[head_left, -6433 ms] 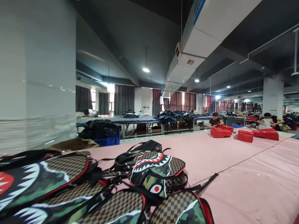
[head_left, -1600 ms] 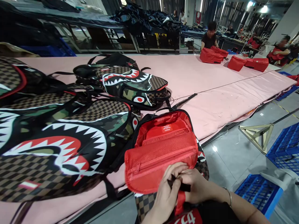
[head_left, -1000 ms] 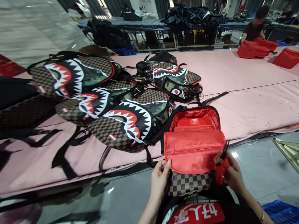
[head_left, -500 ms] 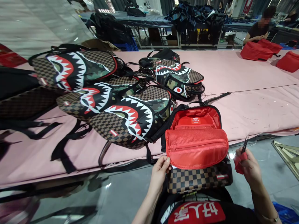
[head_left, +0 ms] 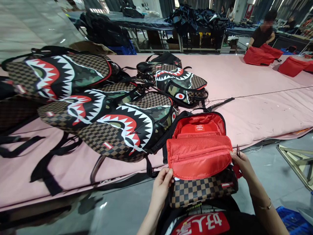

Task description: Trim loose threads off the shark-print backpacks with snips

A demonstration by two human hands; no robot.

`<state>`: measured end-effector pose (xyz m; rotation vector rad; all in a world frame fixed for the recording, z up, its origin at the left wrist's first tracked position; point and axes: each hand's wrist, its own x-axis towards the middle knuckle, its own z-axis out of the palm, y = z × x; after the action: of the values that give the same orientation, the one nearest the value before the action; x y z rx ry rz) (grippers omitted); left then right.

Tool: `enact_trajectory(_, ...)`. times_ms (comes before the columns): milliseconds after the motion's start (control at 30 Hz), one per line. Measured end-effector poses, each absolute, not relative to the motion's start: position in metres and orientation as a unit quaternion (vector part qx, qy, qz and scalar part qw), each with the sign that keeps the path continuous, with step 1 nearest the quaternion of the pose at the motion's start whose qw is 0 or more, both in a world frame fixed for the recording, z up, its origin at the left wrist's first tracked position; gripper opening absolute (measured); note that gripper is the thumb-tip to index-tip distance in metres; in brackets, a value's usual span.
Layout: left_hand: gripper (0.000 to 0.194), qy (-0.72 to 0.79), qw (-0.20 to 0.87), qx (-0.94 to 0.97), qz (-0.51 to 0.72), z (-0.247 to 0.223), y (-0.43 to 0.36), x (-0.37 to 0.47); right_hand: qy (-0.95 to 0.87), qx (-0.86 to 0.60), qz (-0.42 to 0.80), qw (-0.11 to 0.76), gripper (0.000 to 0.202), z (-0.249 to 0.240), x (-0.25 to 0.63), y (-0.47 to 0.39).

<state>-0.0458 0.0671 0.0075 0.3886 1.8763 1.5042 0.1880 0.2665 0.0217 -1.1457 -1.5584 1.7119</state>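
A checkered backpack (head_left: 202, 192) lies open at the table's front edge, its red-lined flap (head_left: 200, 156) folded down toward me. My left hand (head_left: 164, 179) pinches the flap's left edge between thumb and fingers. At the flap's right edge is my right hand (head_left: 241, 161), its fingers closed on the rim. Small dark-tipped snips (head_left: 238, 150) stick up from that same hand, with a piece of red material below the palm. Inside the bag's red lining a small label (head_left: 199, 128) shows.
Several shark-print backpacks (head_left: 127, 127) lie left and behind on the pink table (head_left: 256, 114), straps hanging over its front edge. Red pouches (head_left: 259, 56) sit at the far right near a person (head_left: 262, 34). A metal frame (head_left: 297, 163) and blue crate (head_left: 295, 222) are at right.
My right hand has moved left from beside the bag onto the flap's right edge, keeping the snips. My left hand still pinches the left edge. The view has shifted right.
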Motion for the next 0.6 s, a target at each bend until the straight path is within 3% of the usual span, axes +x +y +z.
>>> enact_trajectory(167, 0.036, 0.718, 0.375, 0.149, 0.567, 0.004, 0.067, -0.055, -0.512, -0.399, 0.716, 0.257, 0.036, 0.009, 0.194, 0.260)
enact_trajectory(367, 0.040, 0.752, 0.349, 0.211, 0.517, 0.002, 0.070, -0.074, -0.504, -0.399, 0.720, 0.261, 0.033, -0.007, 0.198, 0.253)
enact_trajectory(433, 0.039, 0.817, 0.289, 0.237, 0.439, 0.012, 0.074, -0.080, -0.518, -0.385, 0.717, 0.263, 0.034, -0.005, 0.197, 0.253)
enact_trajectory(533, 0.035, 0.909, 0.110, 0.260, 0.305, 0.037, 0.086, -0.088, -0.543, -0.366, 0.711, 0.258, 0.036, -0.001, 0.196, 0.252)
enact_trajectory(600, 0.033, 0.902, 0.019, 0.310, 0.299, 0.056, 0.102, -0.091, -0.556, -0.365, 0.702, 0.254, 0.036, -0.002, 0.197, 0.251)
